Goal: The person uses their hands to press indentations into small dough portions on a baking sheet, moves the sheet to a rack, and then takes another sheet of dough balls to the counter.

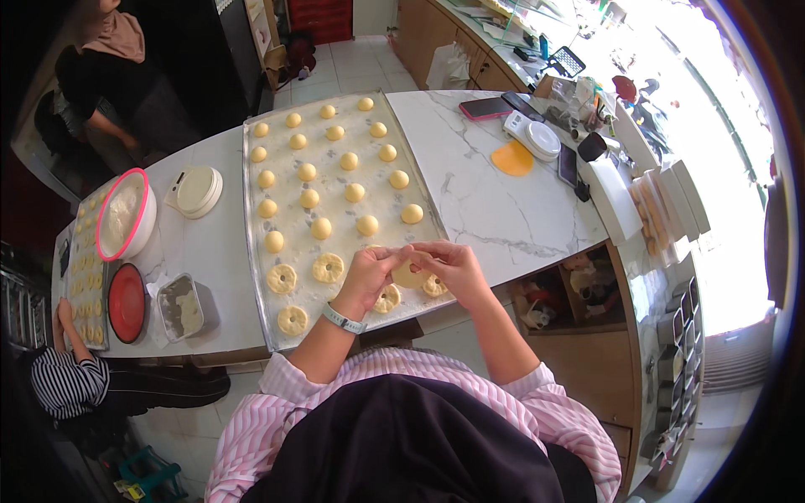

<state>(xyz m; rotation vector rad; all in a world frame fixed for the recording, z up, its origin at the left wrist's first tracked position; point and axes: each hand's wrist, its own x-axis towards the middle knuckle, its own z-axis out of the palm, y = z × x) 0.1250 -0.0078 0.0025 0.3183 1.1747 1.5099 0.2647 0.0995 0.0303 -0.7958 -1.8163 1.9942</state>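
My left hand [374,272], with a pale watch at the wrist, and my right hand [457,267] meet over the near edge of a large metal tray [289,239]. Between them they hold up a flattened dough ring [409,277], fingers pinched at its rim and hole. Below and beside them lie shaped dough rings [328,268], each with a hole in the middle. Farther back on the floured tray, round dough balls [355,193] sit in rows. My hands partly cover the rings nearest to them.
Left of the tray stand a pink-rimmed bowl [126,215], a scale [195,191], a red bowl [127,303] and a square container [186,308]. Another tray [98,334] lies beyond, by a person in stripes. Phones [485,108] and a white scale [532,136] sit at right.
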